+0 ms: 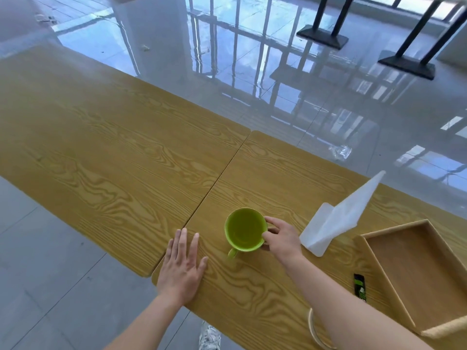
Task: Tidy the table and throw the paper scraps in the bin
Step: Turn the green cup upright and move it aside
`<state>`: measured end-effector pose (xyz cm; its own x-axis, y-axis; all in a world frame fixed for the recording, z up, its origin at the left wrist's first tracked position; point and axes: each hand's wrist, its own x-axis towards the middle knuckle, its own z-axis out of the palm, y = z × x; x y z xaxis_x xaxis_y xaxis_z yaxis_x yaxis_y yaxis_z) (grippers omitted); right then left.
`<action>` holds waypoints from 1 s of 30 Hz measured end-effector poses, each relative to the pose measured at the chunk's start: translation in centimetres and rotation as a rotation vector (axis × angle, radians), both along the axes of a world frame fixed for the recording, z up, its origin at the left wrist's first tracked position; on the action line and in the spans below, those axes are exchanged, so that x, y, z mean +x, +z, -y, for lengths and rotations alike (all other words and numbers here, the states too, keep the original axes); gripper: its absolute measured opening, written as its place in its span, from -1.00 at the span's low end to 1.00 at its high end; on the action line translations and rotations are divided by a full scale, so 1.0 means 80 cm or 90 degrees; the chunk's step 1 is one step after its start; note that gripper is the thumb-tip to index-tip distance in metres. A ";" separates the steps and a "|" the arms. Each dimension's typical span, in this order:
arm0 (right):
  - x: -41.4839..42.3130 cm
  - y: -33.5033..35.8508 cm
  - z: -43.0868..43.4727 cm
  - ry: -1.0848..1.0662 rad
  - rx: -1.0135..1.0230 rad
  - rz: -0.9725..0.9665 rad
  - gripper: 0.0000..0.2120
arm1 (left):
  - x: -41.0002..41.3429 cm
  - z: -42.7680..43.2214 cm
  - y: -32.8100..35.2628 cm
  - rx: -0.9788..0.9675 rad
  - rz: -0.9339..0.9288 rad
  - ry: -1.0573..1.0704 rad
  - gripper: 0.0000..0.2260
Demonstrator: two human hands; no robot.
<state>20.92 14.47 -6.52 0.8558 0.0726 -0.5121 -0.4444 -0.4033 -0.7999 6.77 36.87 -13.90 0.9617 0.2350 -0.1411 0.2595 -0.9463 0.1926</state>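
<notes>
A green mug [243, 231] stands upright on the wooden table [113, 137], handle toward the near edge. My right hand [280, 236] grips the mug's right rim with thumb and fingers. My left hand [182, 266] lies flat on the table near its front edge, fingers spread, holding nothing. To the right of the mug a folded white paper [336, 221] rests partly lifted off the table. No bin is in view.
A wooden tray [374, 261] with rope handles sits at the right edge. A small black and green packet [360, 287] lies beside it. A clear plastic scrap [341, 151] lies on the glossy floor beyond the table. Black table legs [326, 29] stand far back.
</notes>
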 end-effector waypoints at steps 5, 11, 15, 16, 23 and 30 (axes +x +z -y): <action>0.023 0.008 -0.023 0.004 -0.004 0.003 -0.53 | 0.000 0.000 0.001 -0.006 0.016 0.001 -0.38; 0.036 0.006 -0.037 -0.001 -0.003 -0.004 -0.54 | 0.000 0.000 0.000 -0.009 0.025 -0.006 -0.39; 0.042 0.000 -0.044 -0.009 0.014 -0.015 -0.54 | -0.001 -0.001 -0.001 -0.016 0.032 -0.005 -0.40; 0.042 -0.001 -0.045 -0.018 0.020 -0.012 -0.56 | -0.001 -0.001 -0.001 -0.017 0.036 -0.003 -0.40; -0.055 -0.027 -0.063 -0.217 0.111 -0.127 -0.70 | -0.001 -0.002 -0.002 -0.016 0.041 -0.003 -0.39; -0.071 -0.021 -0.119 -0.250 0.162 -0.168 -0.81 | -0.002 -0.004 -0.001 -0.007 0.042 -0.006 -0.41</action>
<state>15.27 24.00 -8.20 0.6876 -0.0772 -0.7220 -0.7225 0.0263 -0.6909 6.65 37.17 -14.00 0.9714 0.2239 -0.0796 0.2362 -0.9465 0.2198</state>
